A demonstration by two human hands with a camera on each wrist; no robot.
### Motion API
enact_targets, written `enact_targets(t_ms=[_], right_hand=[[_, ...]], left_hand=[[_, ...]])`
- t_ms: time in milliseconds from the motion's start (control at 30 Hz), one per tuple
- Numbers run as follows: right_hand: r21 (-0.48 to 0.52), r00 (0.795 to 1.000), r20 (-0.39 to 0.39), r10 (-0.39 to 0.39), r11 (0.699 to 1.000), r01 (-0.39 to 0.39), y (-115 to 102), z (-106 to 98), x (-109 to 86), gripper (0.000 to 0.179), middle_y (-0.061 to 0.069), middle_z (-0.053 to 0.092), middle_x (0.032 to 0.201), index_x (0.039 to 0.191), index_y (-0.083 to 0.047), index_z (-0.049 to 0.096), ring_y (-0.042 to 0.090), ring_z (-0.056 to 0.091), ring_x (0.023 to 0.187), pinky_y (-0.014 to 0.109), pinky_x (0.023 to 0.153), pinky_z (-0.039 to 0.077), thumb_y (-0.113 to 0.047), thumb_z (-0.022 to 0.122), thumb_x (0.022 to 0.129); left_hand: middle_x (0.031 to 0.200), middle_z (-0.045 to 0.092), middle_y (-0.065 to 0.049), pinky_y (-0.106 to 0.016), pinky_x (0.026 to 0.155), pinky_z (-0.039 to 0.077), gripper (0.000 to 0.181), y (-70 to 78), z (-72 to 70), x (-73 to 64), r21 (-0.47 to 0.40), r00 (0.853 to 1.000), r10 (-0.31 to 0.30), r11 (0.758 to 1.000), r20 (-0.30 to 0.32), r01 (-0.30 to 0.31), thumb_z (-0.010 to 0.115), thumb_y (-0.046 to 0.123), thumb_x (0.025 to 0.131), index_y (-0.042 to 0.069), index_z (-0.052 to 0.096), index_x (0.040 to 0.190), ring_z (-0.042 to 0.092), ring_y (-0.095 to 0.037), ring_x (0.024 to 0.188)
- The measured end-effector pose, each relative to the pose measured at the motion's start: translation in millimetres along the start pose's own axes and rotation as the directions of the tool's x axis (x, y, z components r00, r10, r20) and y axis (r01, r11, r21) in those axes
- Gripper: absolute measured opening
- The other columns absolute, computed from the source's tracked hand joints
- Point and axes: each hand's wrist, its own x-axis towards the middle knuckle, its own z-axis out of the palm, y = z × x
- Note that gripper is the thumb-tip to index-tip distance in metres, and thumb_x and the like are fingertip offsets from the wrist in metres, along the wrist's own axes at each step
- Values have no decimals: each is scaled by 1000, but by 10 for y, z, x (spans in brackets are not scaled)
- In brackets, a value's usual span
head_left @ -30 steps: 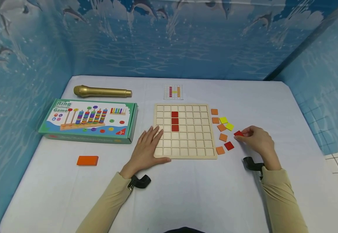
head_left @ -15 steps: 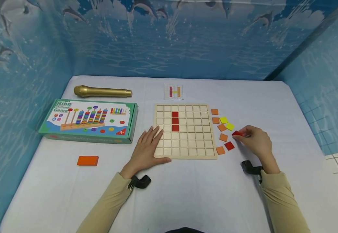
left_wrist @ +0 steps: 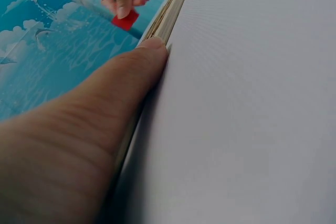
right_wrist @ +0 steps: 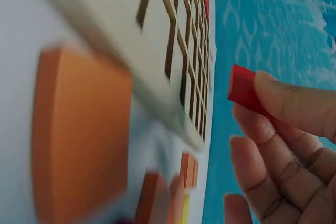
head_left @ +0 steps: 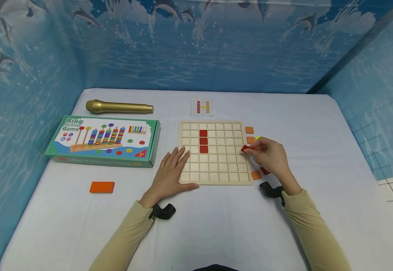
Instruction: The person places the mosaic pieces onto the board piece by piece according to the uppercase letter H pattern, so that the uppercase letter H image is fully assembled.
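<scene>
A square wooden grid board [head_left: 223, 158] lies on the white table, with three red tiles [head_left: 203, 140] set in one column. My left hand [head_left: 170, 175] rests spread on the board's left edge; its thumb [left_wrist: 134, 69] lies along the near edge in the left wrist view. Thumb and fingers of my right hand [head_left: 271, 156] pinch a red tile [right_wrist: 243, 87] and hold it raised over the board's right edge. Under and around that hand lie loose orange tiles [head_left: 256, 175], a red tile [head_left: 265, 171] and a yellow tile [head_left: 258, 137], partly hidden.
Behind the board lies a small pattern card [head_left: 201, 107]. At the left are a green game box [head_left: 103, 141], a gold microphone [head_left: 120, 107] and an orange block [head_left: 102, 187]. Printed blue curtains [head_left: 196, 56] enclose the table's back and sides.
My right hand has carried the pinched red tile leftward, from beside the loose tiles to the board's right edge. The left hand has stayed in place.
</scene>
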Motion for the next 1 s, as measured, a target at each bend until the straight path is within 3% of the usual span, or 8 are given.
enact_targets(t_ms=[300,667,1000], right_hand=[[56,980,77,-186,982,182,-294,328,130,8,1,66,71,86,-6,71,18,58,62,30,52,43,-11,75,82],[30,956,221,-191,982,189,-557,669,191,5,-6,60,68,82,-14,73,13,53,62,31,57,42,-17,77,81],[-34,930,307,-199,975,220,-666,779,223,5,-7,62,70,85,-15,73,10,53,62,29,57,41,-19,75,83]], left_hand=[[155,19,-9,-41,113,3,105,-4,15,-4,8,1000,3,1000,3,-3,64,68,74,9,25,151,5,-25,143],[156,18,-9,-42,113,2,105,-21,23,-14,13,1000,8,1000,-5,-8,64,68,74,9,24,151,5,-25,143],[155,19,-10,-42,113,3,104,-36,31,-16,23,1000,20,1000,-16,-19,64,68,75,9,23,151,6,-25,143]])
